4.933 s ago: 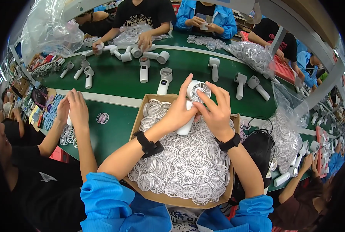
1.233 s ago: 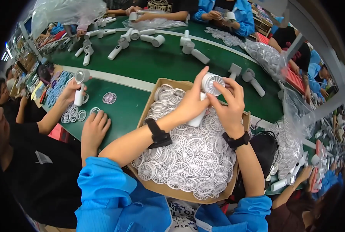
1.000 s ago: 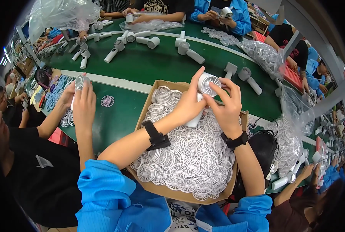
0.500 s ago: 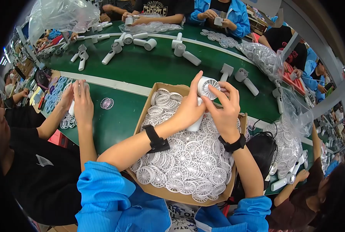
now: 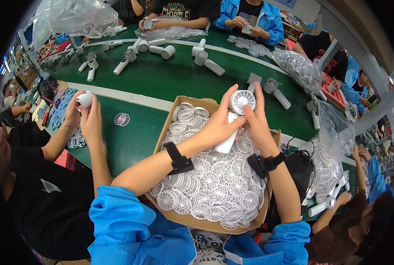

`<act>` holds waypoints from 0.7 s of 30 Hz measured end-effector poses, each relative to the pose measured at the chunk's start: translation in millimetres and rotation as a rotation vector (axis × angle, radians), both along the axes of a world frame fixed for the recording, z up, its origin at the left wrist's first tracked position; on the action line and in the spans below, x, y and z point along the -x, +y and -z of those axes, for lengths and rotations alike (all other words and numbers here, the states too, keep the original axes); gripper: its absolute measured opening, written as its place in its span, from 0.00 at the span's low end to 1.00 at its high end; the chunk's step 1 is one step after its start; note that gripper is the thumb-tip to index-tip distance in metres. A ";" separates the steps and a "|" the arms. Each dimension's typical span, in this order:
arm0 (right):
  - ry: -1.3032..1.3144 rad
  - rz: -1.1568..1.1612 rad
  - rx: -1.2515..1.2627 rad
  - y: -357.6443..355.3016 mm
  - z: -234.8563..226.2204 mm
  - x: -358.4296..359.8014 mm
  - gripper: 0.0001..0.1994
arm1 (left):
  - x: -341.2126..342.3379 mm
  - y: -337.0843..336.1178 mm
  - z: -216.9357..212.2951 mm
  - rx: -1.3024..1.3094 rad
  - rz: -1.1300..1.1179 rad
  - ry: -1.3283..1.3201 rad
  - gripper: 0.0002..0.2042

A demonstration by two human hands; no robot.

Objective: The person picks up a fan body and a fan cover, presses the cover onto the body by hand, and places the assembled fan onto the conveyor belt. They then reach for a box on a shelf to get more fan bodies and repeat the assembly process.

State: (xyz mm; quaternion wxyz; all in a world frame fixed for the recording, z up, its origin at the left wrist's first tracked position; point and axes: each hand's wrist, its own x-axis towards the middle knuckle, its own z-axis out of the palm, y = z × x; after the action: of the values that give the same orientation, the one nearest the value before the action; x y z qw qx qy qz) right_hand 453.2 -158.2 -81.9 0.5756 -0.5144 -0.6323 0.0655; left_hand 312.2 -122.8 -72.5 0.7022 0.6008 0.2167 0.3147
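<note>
Pressing evenly around the rim looks wise: the left hand [image 5: 214, 128] grips the white handheld fan [image 5: 236, 115] over the grille-filled carton [image 5: 172, 117] while the right hand [image 5: 255, 126] pinches its round head.

One view only, from a camera worn on the head, looking steeply down and a little forward. Very close to the left hand [image 5: 216, 128] and right hand [image 5: 256, 123], raised over a cardboard box [image 5: 170, 119] right below. Farther ahead, the green table [image 5: 161, 79] and other people across it. Round fisheye picture, straight edges bent near the dark rim.
</note>
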 end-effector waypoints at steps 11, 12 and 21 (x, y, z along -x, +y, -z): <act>0.958 -0.507 0.306 -8.9 -4.5 -4.9 0.21 | 3.1 18.8 -9.9 -0.144 0.146 0.028 0.25; 0.799 -0.420 0.357 -7.2 3.7 -4.3 0.22 | -5.3 29.4 -7.2 -0.073 0.010 0.018 0.25; -0.759 -0.319 0.221 -22.3 44.9 12.3 0.20 | -74.3 169.7 51.7 -0.877 -0.251 1.083 0.26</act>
State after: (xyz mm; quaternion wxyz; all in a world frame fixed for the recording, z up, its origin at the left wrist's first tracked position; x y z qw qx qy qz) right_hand 440.9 -180.5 -126.8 0.2261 -0.4565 -0.8601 0.0273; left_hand 386.5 46.9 -124.2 0.1471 0.8708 0.4564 0.1084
